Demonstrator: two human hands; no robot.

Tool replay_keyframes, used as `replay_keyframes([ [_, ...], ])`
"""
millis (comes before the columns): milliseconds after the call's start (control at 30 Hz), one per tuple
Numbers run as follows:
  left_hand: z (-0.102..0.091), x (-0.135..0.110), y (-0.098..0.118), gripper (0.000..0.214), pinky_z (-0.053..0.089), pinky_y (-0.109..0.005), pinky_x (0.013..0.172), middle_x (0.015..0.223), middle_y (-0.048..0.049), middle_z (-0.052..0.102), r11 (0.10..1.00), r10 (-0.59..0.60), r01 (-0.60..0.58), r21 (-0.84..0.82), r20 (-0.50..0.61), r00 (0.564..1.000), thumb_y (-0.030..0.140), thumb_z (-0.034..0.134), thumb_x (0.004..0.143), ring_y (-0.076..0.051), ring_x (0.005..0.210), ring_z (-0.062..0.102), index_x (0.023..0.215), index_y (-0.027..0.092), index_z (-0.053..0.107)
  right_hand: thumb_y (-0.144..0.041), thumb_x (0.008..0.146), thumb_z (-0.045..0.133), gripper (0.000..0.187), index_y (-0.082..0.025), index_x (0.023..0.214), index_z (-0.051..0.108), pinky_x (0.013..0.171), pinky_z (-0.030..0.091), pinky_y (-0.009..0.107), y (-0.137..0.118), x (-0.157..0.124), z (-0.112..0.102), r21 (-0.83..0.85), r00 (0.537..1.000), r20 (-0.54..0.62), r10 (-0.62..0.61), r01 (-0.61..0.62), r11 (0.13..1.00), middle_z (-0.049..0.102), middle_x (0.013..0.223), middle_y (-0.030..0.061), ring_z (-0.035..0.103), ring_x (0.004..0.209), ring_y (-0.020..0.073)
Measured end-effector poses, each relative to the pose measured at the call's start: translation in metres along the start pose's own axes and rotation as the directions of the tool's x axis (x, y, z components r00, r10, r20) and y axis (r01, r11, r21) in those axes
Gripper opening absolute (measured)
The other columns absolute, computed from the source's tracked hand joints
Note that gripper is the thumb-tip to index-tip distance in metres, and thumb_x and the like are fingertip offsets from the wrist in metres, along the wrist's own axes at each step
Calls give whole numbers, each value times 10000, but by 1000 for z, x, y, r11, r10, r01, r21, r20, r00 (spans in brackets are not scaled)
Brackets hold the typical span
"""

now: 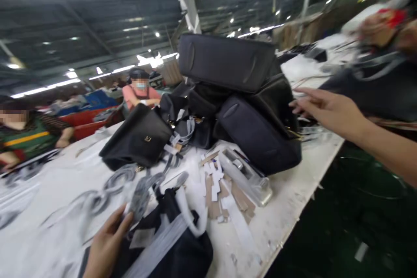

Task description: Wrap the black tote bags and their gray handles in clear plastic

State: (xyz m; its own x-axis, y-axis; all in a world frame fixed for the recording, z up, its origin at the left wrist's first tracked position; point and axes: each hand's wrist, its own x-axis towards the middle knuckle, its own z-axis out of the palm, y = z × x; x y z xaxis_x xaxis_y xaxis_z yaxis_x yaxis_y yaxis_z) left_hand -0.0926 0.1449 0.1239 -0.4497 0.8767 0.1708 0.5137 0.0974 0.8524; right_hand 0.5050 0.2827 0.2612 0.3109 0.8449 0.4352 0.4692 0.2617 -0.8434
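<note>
My left hand point(107, 243) rests at the near edge of the white table point(286, 208), fingers curled on a black bag point(176, 247) wrapped with white strips and clear plastic. My right hand point(325, 106) reaches out with fingers stretched toward a pile of black bags point(247, 104) stacked in the middle of the table. It holds nothing and hovers just right of the pile. Another black handbag point(140, 139) with a small gold clasp lies left of the pile.
A tape dispenser point(247, 176), cardboard pieces and white paper strips point(221, 191) lie before the pile. Clear plastic wraps point(107, 191) cover the table's left. Two people sit across the table at the left. A blurred person stands at the far right. Dark floor lies right of the table.
</note>
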Motion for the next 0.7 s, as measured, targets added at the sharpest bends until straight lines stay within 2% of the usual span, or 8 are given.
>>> replay_keyframes([
  [67,-4,-6,-13,646,434,-518,1077,1225,-85,698,995,-64,67,-81,29,997,571,762,699,-351,1200,596,1204,177,672,-224,850,690,291,-298,1127,739,834,493,451,0,-43,42,-23,966,213,-147,156,988,750,938,75,695,781,189],
  [167,1,-3,-18,643,401,-493,1108,1292,-98,662,984,-40,46,-170,35,999,527,750,738,-330,1250,566,1257,165,638,-368,840,689,218,-295,1026,776,960,471,442,-4,-109,98,118,761,565,-320,309,944,738,1055,70,668,984,261],
  [233,5,-1,-17,620,405,-461,1109,1296,-91,660,977,-5,11,-213,26,1000,510,740,758,-312,1256,564,1265,170,629,-367,893,605,233,-279,1040,763,963,473,393,-4,-138,132,119,630,718,-297,309,944,731,1085,55,652,1031,253],
  [267,5,-1,-15,612,413,-445,1105,1290,-86,664,972,7,-1,-235,22,1000,505,737,764,-304,1248,571,1266,174,627,-340,910,576,235,-269,1045,755,948,475,358,-3,-147,149,71,596,758,-264,327,942,731,1079,50,654,1020,237],
  [333,5,-2,-15,609,423,-433,1095,1280,-86,669,958,12,-9,-287,10,1000,496,735,771,-294,1232,583,1273,173,617,-296,929,552,229,-241,1051,738,910,470,298,1,-157,180,-91,596,785,-170,382,920,730,1057,53,660,982,208],
  [467,4,-7,-23,615,410,-424,1091,1315,-101,643,935,27,-27,-353,-6,1000,485,725,786,-286,1246,566,1293,160,598,-350,943,555,304,-120,1091,687,869,458,332,9,-164,229,-380,699,715,-2,391,839,703,1065,164,654,999,270],
  [567,5,-10,-32,606,409,-401,1084,1321,-103,635,924,56,-53,-378,-4,998,483,714,798,-275,1250,560,1296,158,594,-374,887,646,366,-68,1085,671,829,463,372,11,-171,255,-509,745,660,100,346,788,681,1079,229,652,1017,331],
  [700,5,-12,-37,577,424,-382,1060,1283,-96,655,893,86,-80,-442,-6,996,461,719,801,-258,1205,592,1286,174,597,-351,862,694,279,-116,1013,677,806,492,373,12,-172,270,-609,754,617,224,277,743,701,1015,128,668,948,255],
])
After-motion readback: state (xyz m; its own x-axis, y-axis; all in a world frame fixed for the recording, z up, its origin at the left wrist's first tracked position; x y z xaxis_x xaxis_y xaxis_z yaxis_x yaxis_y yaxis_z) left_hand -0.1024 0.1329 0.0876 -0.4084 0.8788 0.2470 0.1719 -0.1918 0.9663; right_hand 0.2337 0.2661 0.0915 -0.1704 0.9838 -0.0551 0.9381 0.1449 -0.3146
